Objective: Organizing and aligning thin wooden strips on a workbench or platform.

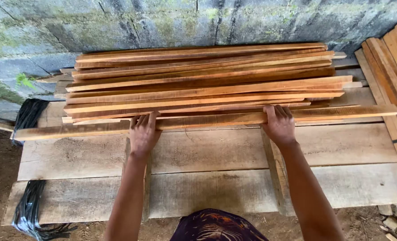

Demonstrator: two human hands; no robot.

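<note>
Dark patterned cloth (216,226) sits at bottom edge, closest to lens. Both my hands grasp one long wooden slat (207,120): left hand (143,134) near its left third, right hand (278,125) right of centre, fingers curled over the far edge. Slat lies crosswise at the front foot of the slat pile (203,82), touching it, ends overhanging both sides. Pile count: roughly a dozen-plus slats visible, exact number can't tell. Pile rests on a plank platform (341,147), three wide boards showing at front, two cross battens on top. Two black strap bundles (29,114) at left, one upper, one lower. Second stack of boards (394,58) at right. Block wall (162,22) behind.
</note>
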